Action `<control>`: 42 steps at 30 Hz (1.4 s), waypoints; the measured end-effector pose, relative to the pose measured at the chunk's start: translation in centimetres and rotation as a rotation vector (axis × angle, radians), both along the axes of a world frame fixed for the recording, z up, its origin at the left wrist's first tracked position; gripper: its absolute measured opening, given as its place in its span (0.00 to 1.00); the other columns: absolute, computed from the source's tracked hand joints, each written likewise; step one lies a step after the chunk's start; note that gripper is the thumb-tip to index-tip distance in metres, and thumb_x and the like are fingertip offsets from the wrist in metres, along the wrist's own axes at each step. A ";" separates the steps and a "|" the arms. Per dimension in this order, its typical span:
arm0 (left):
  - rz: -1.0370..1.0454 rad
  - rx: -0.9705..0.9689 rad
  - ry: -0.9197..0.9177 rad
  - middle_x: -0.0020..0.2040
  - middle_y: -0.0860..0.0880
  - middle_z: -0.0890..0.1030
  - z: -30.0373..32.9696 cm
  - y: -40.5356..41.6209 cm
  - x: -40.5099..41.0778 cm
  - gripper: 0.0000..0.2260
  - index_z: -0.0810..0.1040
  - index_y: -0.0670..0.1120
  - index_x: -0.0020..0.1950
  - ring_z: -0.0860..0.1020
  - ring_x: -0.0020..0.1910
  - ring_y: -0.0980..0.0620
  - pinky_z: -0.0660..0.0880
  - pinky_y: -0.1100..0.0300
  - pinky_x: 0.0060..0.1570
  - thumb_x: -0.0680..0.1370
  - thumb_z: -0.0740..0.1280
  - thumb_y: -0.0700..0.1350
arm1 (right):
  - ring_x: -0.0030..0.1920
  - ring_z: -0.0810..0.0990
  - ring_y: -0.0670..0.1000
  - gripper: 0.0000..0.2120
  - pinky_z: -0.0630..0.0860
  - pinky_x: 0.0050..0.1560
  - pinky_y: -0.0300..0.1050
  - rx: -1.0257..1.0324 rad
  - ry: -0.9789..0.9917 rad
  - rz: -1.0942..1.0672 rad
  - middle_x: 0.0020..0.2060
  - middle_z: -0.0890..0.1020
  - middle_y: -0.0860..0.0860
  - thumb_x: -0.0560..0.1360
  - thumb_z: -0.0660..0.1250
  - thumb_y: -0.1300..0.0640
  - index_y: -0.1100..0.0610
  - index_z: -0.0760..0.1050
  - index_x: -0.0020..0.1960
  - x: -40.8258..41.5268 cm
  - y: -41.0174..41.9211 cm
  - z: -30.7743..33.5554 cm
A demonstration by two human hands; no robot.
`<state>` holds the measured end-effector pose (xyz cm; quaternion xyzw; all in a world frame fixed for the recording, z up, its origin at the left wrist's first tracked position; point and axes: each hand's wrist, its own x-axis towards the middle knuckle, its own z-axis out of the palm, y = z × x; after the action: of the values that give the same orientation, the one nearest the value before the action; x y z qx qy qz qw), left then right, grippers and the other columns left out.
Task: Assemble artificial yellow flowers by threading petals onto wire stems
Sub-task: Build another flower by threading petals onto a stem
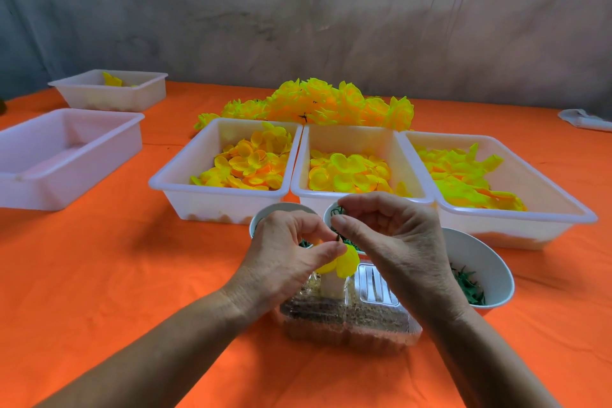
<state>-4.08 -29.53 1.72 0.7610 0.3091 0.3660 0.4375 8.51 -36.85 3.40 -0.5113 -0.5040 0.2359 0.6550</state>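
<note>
1. The landmark is the clear plastic container, which sits on the orange tablecloth nearest the person; both hands work just above its far edge.
2. The left hand has thumb and forefinger curled together, pinching the yellow petals at their top, where a thin dark stem tip shows.
3. The right hand is curled too, fingertips closed near the same stem tip; it seems to pinch a small piece there, but what it grips is too small to tell.
4. Behind the container, three white petal trays stand side by side, each holding loose yellow petals.
5. Between the trays and the container are round bowls with green parts inside.
6. Beyond the trays lies a pile of finished yellow flowers; two more white trays sit far left of the container.
7. Judgement on handling: the petals look thin, light and soft, so they will crease or tear if squeezed across the face. Take them near the centre hole, lightly.
8. The wire stem looks slender and springy; hold it close below the tip so it does not bend or wander while a petal slides down.
</note>
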 end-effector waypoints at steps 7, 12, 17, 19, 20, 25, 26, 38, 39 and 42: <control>-0.018 -0.006 0.001 0.37 0.45 0.82 -0.1 0.0 -0.2 0.04 0.83 0.44 0.37 0.78 0.36 0.56 0.74 0.59 0.39 0.69 0.75 0.42 | 0.37 0.83 0.49 0.07 0.78 0.39 0.39 -0.049 -0.033 -0.020 0.36 0.85 0.53 0.67 0.75 0.64 0.56 0.82 0.43 0.1 0.1 -0.2; -0.021 -0.012 -0.006 0.37 0.46 0.82 -0.2 0.1 0.0 0.04 0.83 0.45 0.37 0.77 0.35 0.56 0.73 0.60 0.38 0.69 0.75 0.43 | 0.39 0.84 0.52 0.07 0.80 0.41 0.42 -0.059 -0.047 -0.013 0.37 0.85 0.53 0.67 0.75 0.62 0.58 0.83 0.45 0.3 0.1 -0.3; -0.007 -0.010 -0.019 0.28 0.53 0.76 -0.2 0.0 0.2 0.10 0.79 0.50 0.31 0.69 0.26 0.64 0.65 0.69 0.31 0.69 0.75 0.40 | 0.36 0.82 0.49 0.07 0.80 0.41 0.45 -0.047 0.007 -0.001 0.36 0.85 0.55 0.67 0.74 0.65 0.58 0.82 0.44 -0.1 0.0 0.1; -0.010 -0.026 -0.024 0.28 0.53 0.77 -0.3 0.0 0.2 0.10 0.79 0.51 0.32 0.71 0.27 0.62 0.67 0.67 0.32 0.69 0.75 0.41 | 0.35 0.81 0.47 0.07 0.79 0.40 0.42 -0.030 0.038 0.014 0.35 0.85 0.53 0.67 0.74 0.66 0.59 0.81 0.44 -0.2 0.0 0.2; -0.014 -0.031 -0.027 0.29 0.54 0.78 -0.5 0.1 0.2 0.09 0.79 0.51 0.32 0.72 0.28 0.62 0.68 0.66 0.33 0.69 0.75 0.41 | 0.36 0.81 0.47 0.07 0.79 0.40 0.42 -0.027 0.048 0.020 0.35 0.84 0.53 0.68 0.73 0.67 0.59 0.81 0.44 -0.3 -0.1 0.2; -0.052 -0.049 -0.051 0.33 0.53 0.82 -0.7 0.3 0.0 0.04 0.82 0.48 0.36 0.75 0.32 0.60 0.71 0.61 0.38 0.70 0.75 0.43 | 0.37 0.82 0.46 0.09 0.79 0.42 0.39 -0.009 0.084 0.041 0.34 0.84 0.48 0.69 0.71 0.70 0.59 0.80 0.46 -0.5 -0.3 0.0; -0.060 -0.053 -0.057 0.35 0.50 0.83 -0.7 0.4 0.0 0.03 0.83 0.48 0.37 0.76 0.34 0.58 0.73 0.59 0.39 0.70 0.75 0.43 | 0.37 0.82 0.45 0.09 0.79 0.42 0.38 -0.007 0.091 0.046 0.34 0.84 0.47 0.69 0.71 0.70 0.59 0.80 0.46 -0.5 -0.3 0.0; -0.005 -0.037 -0.041 0.33 0.49 0.81 -0.6 0.3 0.1 0.05 0.82 0.49 0.34 0.75 0.32 0.57 0.71 0.60 0.37 0.68 0.76 0.43 | 0.39 0.82 0.47 0.09 0.79 0.44 0.41 0.042 0.121 0.047 0.35 0.84 0.49 0.69 0.71 0.70 0.58 0.81 0.45 -0.4 -0.1 -0.2; -0.004 -0.032 -0.034 0.32 0.51 0.81 -0.6 0.3 0.1 0.05 0.82 0.49 0.34 0.74 0.31 0.58 0.71 0.61 0.36 0.68 0.76 0.43 | 0.39 0.82 0.48 0.09 0.79 0.45 0.42 0.048 0.122 0.044 0.36 0.84 0.50 0.69 0.71 0.70 0.58 0.81 0.45 -0.4 -0.1 -0.1; -0.001 -0.024 -0.038 0.32 0.50 0.81 -0.6 0.4 0.1 0.05 0.82 0.49 0.34 0.74 0.31 0.58 0.72 0.61 0.36 0.68 0.76 0.43 | 0.38 0.82 0.47 0.09 0.79 0.43 0.40 0.065 0.120 0.042 0.36 0.84 0.51 0.69 0.71 0.70 0.59 0.81 0.45 -0.5 0.0 -0.1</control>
<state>-3.98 -29.17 1.11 0.7486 0.3049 0.3765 0.4526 8.06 -36.86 3.28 -0.4638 -0.4819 0.2632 0.6952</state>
